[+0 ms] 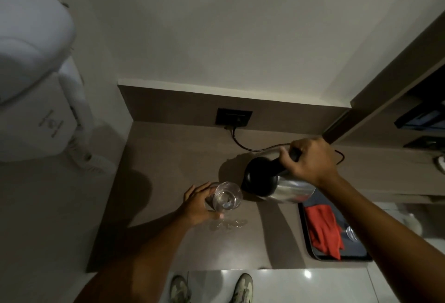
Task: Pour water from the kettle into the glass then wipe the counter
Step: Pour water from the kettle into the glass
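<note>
A steel kettle [287, 189] with a black lid and handle is tipped to the left above the brown counter [168, 158]. My right hand [310, 160] grips its black handle from above. A clear glass [227, 197] with some water in it stands just left of the kettle's lid. My left hand [199, 204] wraps around the glass from the left. A small puddle of water [228, 224] glistens on the counter right in front of the glass. A red cloth [323, 230] lies in the dark tray at the right.
The dark tray [310, 249] sits at the counter's front right and holds another glass [351, 232]. A black cord [240, 143] runs from the wall socket [233, 117] behind the kettle. A white wall-mounted appliance [31, 61] hangs at the left. My shoes [243, 288] show below the counter edge.
</note>
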